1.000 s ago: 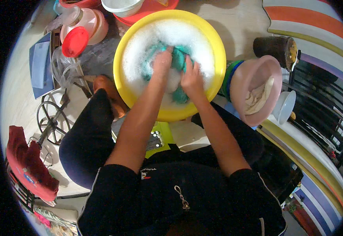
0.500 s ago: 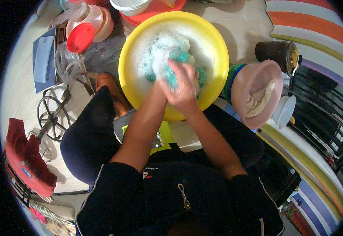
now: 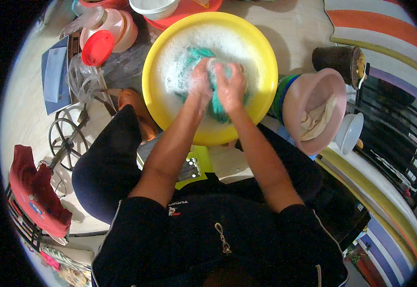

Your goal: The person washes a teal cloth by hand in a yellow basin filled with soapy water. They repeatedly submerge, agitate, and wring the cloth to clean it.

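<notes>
Both the left hand (image 3: 200,82) and right hand (image 3: 231,86) clench the teal cloth (image 3: 216,103) inside the yellow basin (image 3: 265,62); rubbing is best kept low in its suds, away from its rim.

Green cloth (image 3: 214,106) partly under foam

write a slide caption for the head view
Both hands, left hand and right hand, scrub a teal cloth in a sudsy yellow basin.

The basin (image 3: 261,57) was glossy yellow plastic, foam inside; the teal cloth (image 3: 218,103) looked wet. At 3 o'clock, a smooth pink plastic bowl (image 3: 335,91); at 10, a glossy red lid (image 3: 97,48).
</notes>
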